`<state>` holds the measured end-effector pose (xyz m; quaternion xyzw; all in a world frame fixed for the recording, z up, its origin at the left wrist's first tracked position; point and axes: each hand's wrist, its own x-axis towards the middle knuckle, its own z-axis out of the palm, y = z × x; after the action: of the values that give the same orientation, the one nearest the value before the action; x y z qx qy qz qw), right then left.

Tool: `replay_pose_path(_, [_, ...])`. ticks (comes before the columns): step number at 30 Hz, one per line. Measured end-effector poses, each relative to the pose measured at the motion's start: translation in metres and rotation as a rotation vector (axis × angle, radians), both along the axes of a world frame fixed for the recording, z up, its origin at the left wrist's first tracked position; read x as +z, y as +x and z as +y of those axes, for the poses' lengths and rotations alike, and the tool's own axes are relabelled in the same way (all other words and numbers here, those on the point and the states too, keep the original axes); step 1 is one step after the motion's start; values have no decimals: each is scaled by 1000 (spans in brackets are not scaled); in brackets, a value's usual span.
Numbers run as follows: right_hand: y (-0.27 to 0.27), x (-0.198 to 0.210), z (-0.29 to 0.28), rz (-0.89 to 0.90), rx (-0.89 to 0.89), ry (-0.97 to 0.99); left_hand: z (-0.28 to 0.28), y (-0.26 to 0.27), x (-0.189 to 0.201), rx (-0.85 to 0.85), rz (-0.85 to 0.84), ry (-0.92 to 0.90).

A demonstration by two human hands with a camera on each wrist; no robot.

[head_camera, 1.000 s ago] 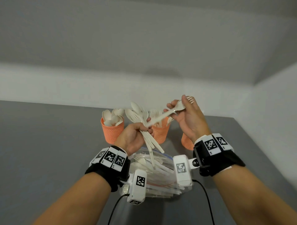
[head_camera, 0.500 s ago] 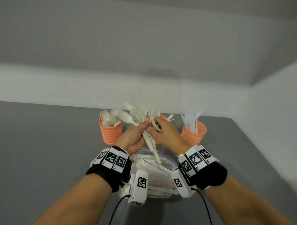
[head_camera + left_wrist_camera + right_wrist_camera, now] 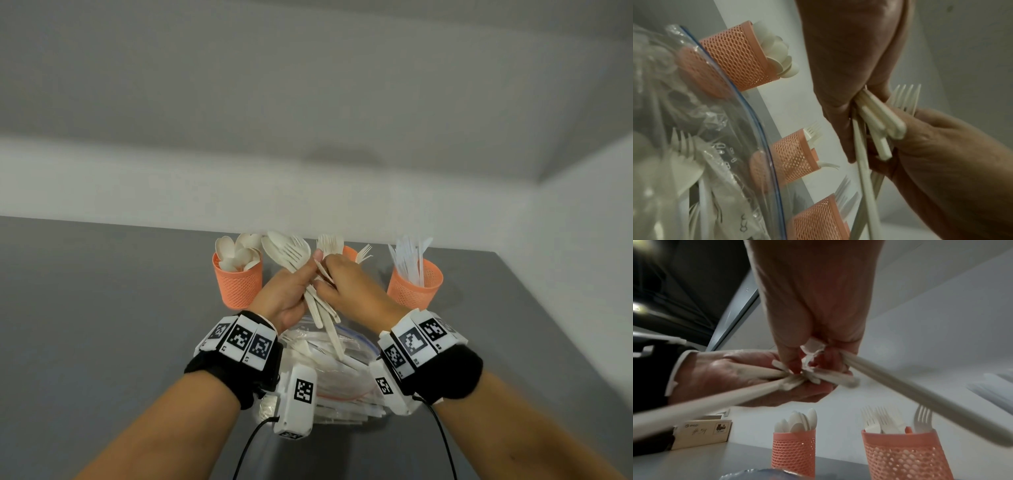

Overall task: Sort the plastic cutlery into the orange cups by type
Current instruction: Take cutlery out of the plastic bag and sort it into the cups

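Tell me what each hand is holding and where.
The left hand grips a bunch of cutlery by the handles. The right hand pinches one piece from that bunch, mid-handle.

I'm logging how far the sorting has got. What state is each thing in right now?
Left hand: grips a mixed bundle of cutlery.
Right hand: pinches a piece in that bundle.
Spoon cup: upright, holds spoons.
Fork cup: upright, holds forks.
Knife cup: upright, holds knives.
Plastic bag: lies on the table, cutlery still inside.
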<state>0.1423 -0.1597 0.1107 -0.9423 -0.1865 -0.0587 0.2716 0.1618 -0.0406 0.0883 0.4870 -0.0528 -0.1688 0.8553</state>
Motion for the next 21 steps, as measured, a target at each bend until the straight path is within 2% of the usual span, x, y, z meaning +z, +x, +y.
replay_pose_path(6, [-7, 6, -7, 74, 74, 83, 4, -1, 5, -2, 2, -57])
replay_pose_path(14, [-4, 8, -14, 326, -34, 484, 5, -3, 12, -6, 71, -122])
replay_pose_path(18, [4, 10, -16, 226, -183, 666, 6, 0, 11, 7, 85, -99])
replay_pose_path(21, [5, 15, -12, 212, -184, 793, 6, -3, 12, -116, 34, -32])
